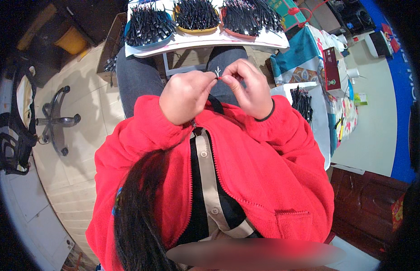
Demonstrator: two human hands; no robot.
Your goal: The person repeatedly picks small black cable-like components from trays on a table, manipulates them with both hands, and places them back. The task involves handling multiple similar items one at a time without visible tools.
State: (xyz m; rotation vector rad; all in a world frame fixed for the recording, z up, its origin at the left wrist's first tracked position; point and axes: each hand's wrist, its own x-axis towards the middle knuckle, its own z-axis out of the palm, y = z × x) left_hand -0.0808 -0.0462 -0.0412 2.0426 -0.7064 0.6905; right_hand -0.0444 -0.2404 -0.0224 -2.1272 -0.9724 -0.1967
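Observation:
Above my lap, my two hands meet at the ends of a thin wire lead. Its pale strands fan upward between the fingertips, with a bit of red just below them. My left hand is closed, its thumb and forefinger pinching the lead from the left. From the right, the thumb and forefinger of my right hand pinch at the red part. How the rest of the lead runs is mostly hidden behind my hands.
Ahead, a white table bears a blue tray, a yellow tray and a pink tray, all heaped with black cables. More black cables lie in a white container at right. A wheeled chair base stands left.

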